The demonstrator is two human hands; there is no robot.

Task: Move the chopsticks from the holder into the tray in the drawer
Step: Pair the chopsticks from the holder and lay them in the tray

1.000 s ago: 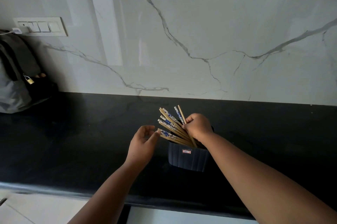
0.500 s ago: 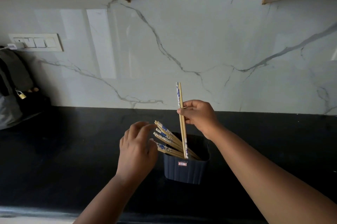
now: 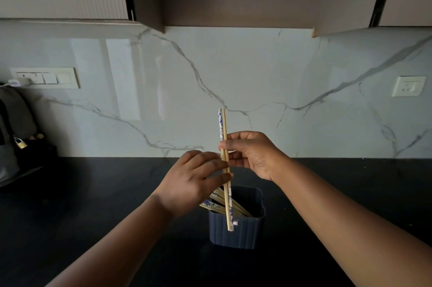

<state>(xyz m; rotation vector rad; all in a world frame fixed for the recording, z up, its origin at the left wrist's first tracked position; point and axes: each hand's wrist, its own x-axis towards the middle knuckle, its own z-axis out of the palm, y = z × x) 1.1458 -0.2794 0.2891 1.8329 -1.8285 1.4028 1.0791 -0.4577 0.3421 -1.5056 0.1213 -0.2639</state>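
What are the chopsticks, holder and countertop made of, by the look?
Chopsticks: probably bamboo or light wood, pale tan and matte, with blue-and-white print on one end. Holder: likely moulded plastic, dark navy, ribbed walls, rounded rim. Countertop: looks like polished black stone, smooth with a faint sheen.

A black stone countertop (image 3: 93, 193) runs along the marble-veined wall; a dark blue ribbed holder (image 3: 236, 233) stands on it near the front, slightly right of centre; a grey bag (image 3: 11, 137) with a brass padlock sits at the far left.
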